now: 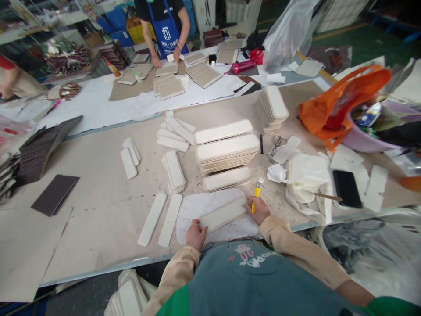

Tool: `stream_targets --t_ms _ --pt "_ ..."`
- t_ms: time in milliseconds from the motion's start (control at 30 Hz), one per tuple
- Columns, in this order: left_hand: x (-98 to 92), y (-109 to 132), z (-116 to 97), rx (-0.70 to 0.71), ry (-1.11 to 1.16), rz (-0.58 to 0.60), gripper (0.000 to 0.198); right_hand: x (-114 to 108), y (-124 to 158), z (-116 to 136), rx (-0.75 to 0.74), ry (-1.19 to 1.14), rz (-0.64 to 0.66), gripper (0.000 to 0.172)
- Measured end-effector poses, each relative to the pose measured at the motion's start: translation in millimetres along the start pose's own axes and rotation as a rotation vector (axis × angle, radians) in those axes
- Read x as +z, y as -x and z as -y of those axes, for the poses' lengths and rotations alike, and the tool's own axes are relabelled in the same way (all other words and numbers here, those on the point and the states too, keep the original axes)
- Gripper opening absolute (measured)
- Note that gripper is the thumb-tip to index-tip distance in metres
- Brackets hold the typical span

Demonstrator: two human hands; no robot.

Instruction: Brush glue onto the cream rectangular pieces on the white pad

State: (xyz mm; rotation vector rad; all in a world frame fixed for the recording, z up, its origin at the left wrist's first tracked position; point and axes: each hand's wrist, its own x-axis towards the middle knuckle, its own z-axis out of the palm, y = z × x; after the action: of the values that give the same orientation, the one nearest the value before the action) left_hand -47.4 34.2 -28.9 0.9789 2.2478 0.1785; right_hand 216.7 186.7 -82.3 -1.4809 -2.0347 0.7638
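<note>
Hands meet at the near edge of the worktop [98, 197], both arms coming in from below in beige sleeves and bending inward at the wrist. The left hand [196, 235] sits knuckles up, its fingers curled and closed on the near left end of a cream panel [223, 213]. The right hand [260, 210] rests at the panel's right end, closed around a yellow-handled tool [257, 193] that points away from the person, toward the far side.

The cream panel lies slanted, right end farther, on a white sheet [197, 208] just in front of the person. Two loose strips [161, 218] lie just left of the sheet, and a stack of panels [226, 151] stands beyond it. Scissors [278, 142] and a black phone [347, 188] lie to the right, with an orange bag [332, 105] farther back.

The tool's pale tip is too small to tell brush from blade. The left hand's palm and fingertips are hidden under its own knuckles, and the right hand covers the panel's right corner. The person's own chest blocks the worktop's near edge between the arms. At the far side a co-worker [164, 26] in a blue apron is cut off above the shoulders by the frame's top edge, hands down on flat boards.
</note>
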Motion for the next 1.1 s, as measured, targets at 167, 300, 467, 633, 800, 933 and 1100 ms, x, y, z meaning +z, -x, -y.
stream_targets --t_ms 167,300,467,633,800,933,1100 --pt "-0.6 -2 0 -0.033 0.051 0.002 0.029 5 -3 -2 -0.029 0.008 0.035 0.015" --pt "-1.6 -4 -3 -0.069 0.100 -0.005 0.030 5 0 -3 -0.025 0.013 0.032 0.015" --pt "-2.2 -5 -5 -0.131 0.192 -0.016 0.028 4 7 -3 0.006 0.015 0.010 0.019" --pt "2.4 -4 -1 -0.250 0.295 0.039 0.026 6 9 -7 0.005 0.038 0.005 0.021" --pt "5.2 -1 -6 -0.310 0.355 0.060 0.028 7 9 -7 0.008 0.061 0.014 0.022" --pt "4.9 -1 -10 -0.323 0.349 0.043 0.022 8 9 -5 0.000 0.065 0.012 0.021" --pt "5.6 -2 -10 -0.330 0.333 0.021 0.023 7 8 -4 -0.005 0.075 0.014 0.021"
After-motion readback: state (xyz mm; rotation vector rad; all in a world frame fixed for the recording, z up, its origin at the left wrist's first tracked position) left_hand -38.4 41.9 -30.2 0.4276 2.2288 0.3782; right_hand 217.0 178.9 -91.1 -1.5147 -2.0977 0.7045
